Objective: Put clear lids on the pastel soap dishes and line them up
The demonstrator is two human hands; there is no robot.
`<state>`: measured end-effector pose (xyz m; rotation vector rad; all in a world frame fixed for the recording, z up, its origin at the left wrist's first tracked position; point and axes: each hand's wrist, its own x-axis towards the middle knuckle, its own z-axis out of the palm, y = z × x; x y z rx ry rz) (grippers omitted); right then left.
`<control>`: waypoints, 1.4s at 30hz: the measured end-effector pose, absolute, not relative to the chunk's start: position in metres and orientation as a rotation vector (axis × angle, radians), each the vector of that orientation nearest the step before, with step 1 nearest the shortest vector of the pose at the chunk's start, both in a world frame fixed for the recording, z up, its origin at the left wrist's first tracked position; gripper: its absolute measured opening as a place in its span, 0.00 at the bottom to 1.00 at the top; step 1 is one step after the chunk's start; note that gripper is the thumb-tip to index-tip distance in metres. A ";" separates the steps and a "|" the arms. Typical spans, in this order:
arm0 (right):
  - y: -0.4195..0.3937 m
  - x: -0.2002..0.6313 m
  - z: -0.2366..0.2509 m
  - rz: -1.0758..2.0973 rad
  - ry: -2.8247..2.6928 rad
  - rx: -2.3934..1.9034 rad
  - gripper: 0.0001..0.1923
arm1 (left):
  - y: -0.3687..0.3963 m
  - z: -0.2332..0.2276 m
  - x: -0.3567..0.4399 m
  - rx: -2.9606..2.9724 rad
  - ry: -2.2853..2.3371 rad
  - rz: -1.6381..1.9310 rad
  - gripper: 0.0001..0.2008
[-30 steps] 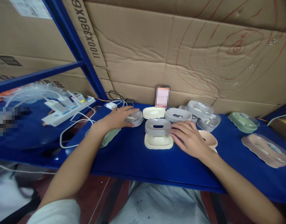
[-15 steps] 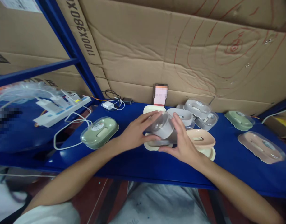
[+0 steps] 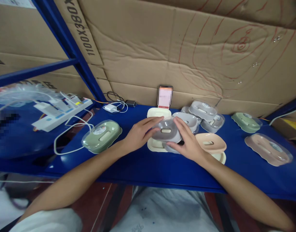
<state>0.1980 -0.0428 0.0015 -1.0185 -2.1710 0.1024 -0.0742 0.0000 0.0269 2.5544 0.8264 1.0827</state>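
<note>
Smooth plastic dish (image 3: 165, 137), creased matt cardboard (image 3: 140, 42)

Has a power strip (image 3: 62, 116) left, a lidded dish (image 3: 102, 137) right of that, then the middle dish (image 3: 168, 135), a phone (image 3: 164, 96) far behind.

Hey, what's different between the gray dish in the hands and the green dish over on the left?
The gray dish is held between the left hand and right hand; the green dish lies on the blue table, not held.
The green dish bears a round sticker on top; none shows on the gray dish.
The gray dish sits crosswise in view, the green dish aslant.
Both are rounded and show a pale oblong strip.
</note>
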 end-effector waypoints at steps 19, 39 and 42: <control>-0.042 0.208 0.014 -0.389 -2.248 -1.231 0.28 | 0.041 0.029 -0.103 2.580 1.748 0.565 0.21; -0.036 0.206 0.003 0.086 -2.189 -1.109 0.48 | 0.008 0.024 -0.076 2.682 0.710 0.881 0.17; -0.035 0.207 0.004 0.046 -2.161 -1.094 0.42 | 0.007 0.037 -0.084 2.721 0.958 0.959 0.17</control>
